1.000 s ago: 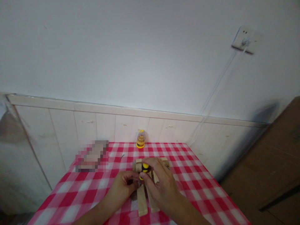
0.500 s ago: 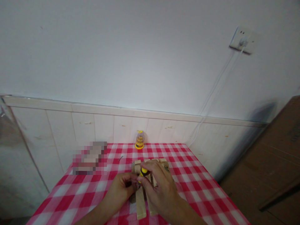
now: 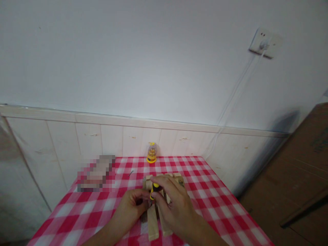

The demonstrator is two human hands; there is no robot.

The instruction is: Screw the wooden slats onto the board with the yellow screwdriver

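Note:
A small frame of pale wooden slats (image 3: 153,223) lies on the red and white checked tablecloth (image 3: 82,215). My right hand (image 3: 172,206) is closed round a yellow and black screwdriver (image 3: 153,189), held upright over the slats. My left hand (image 3: 134,205) is curled against the left side of the wooden piece, its fingers pinched next to the screwdriver's tip. What those fingers grip is hidden.
A yellow-based clear holder of screwdriver bits (image 3: 151,152) stands at the table's far edge by the panelled wall. A blurred-out object (image 3: 96,173) lies at the far left and a small dark screw (image 3: 130,173) beside it. A brown cabinet (image 3: 297,177) stands at the right.
The view has shifted slightly. Both hands stay on the wooden piece, and the screwdriver sits a little lower in my right hand.

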